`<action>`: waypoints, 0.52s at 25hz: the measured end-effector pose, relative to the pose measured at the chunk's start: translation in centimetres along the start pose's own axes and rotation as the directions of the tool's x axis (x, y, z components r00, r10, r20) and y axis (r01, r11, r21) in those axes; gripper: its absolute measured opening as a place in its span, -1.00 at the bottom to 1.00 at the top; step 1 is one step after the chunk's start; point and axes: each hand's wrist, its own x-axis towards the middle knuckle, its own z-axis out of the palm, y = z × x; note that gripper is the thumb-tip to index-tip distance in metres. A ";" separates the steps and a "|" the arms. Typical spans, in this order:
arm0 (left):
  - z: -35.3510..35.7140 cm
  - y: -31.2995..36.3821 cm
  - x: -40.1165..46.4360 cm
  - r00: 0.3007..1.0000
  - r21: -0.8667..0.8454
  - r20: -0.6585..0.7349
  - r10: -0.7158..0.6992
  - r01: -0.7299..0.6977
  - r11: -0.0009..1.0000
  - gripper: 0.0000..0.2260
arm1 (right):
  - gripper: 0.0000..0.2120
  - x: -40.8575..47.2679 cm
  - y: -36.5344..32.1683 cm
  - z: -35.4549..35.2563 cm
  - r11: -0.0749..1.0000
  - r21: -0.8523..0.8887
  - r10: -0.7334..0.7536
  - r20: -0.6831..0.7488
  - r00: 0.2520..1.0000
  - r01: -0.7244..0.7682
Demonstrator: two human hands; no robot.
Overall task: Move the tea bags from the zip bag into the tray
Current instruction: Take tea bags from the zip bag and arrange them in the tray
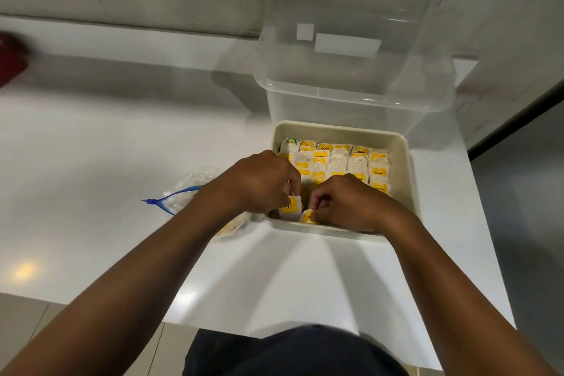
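Note:
A cream tray [402,156] on the white counter holds several rows of white tea bags [357,162] with yellow tags. My left hand [259,181] pinches one tea bag [290,207] upright at the tray's near left corner. Beside it, my right hand [348,201] pinches another tea bag [308,217] with a yellow tag, just inside the tray's near rim. The clear zip bag [189,189] with a blue seal lies on the counter left of the tray, partly hidden under my left forearm; a few yellow tea bags show inside it.
A large clear plastic container [354,70] stands directly behind the tray. A blurred red object [10,58] sits at the far left edge of the counter. The white counter [91,146] ends close to my body and on the right.

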 end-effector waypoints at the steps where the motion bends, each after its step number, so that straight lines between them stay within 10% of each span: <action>1: 0.1 0.3 0.4 1.000 0.066 0.015 -0.009 0.008 0.998 -0.82 | -0.95 0.5 0.3 0.1 1.000 0.002 0.019 0.029 0.999 -0.019; 13: 1.9 2.6 2.7 0.994 0.630 -0.044 0.097 -0.047 0.775 -0.79 | -0.94 3.5 0.4 0.9 0.973 -0.198 0.096 -0.118 0.988 -0.118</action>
